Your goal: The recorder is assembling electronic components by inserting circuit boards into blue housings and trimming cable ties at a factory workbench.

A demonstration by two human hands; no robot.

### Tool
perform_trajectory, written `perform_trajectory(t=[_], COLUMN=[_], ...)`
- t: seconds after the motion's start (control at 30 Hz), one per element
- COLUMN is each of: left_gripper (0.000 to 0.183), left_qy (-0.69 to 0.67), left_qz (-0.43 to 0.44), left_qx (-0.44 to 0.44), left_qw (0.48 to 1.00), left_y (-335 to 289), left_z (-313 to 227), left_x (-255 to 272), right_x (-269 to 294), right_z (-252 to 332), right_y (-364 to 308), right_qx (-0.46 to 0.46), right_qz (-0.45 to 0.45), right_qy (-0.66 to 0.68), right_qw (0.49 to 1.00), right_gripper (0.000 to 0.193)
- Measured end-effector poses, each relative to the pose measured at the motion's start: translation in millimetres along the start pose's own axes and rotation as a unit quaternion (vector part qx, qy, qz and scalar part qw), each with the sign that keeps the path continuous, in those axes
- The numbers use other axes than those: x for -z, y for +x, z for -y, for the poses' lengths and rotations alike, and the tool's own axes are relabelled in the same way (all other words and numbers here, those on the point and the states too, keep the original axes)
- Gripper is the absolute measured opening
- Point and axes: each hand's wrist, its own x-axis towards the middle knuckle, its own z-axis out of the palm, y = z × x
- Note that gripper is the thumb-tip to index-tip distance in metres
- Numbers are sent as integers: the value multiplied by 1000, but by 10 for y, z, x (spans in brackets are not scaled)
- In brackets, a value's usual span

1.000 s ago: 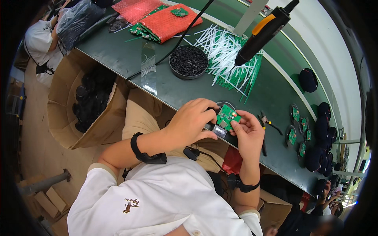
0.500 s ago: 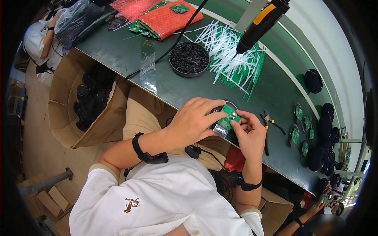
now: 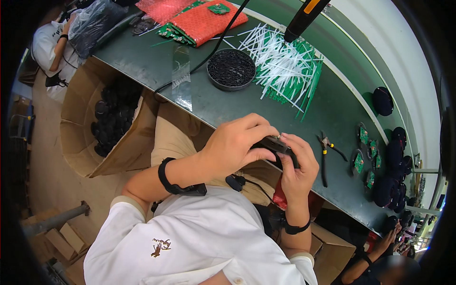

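Observation:
Over the bench's near edge, both my hands hold a black plastic housing (image 3: pixel 274 144), turned up on its side so its edge faces me. My left hand (image 3: pixel 235 146) grips its left end with thumb below and fingers above. My right hand (image 3: pixel 300 161) wraps the other end, its thumb pressed to the near side. The green circuit board seen earlier in the housing is now mostly hidden. To the right of my hands lie cutting pliers (image 3: pixel 325 154) with black and yellow handles.
An electric screwdriver (image 3: pixel 304 23) hangs over white and green strips (image 3: pixel 287 64). Nearby are a round dish (image 3: pixel 231 85) of small black pieces, red bubble wrap (image 3: pixel 206 23) and circuit boards (image 3: pixel 357 162). A cardboard box (image 3: pixel 78 128) holds black parts. Other people work at far left and lower right.
My hands have tilted the housing, turning the green board's face out of sight. The hanging screwdriver has shifted up in the view. The pliers and dish stay on the bench.

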Motion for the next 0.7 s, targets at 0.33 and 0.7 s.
perform_trajectory(t=[0.33,0.7], left_gripper=[35,33], left_qy=[-16,-1], left_qz=[-22,-15], left_qx=[-9,-27], left_qw=[1000,1000], left_y=[-12,-31], left_z=[-44,-75], left_x=[-44,-48], right_x=[-59,82], right_z=[94,36], right_y=[-66,-36], right_qx=[-69,-127], right_qz=[-1,36], right_qy=[89,226], right_qw=[994,965], right_gripper=[26,20])
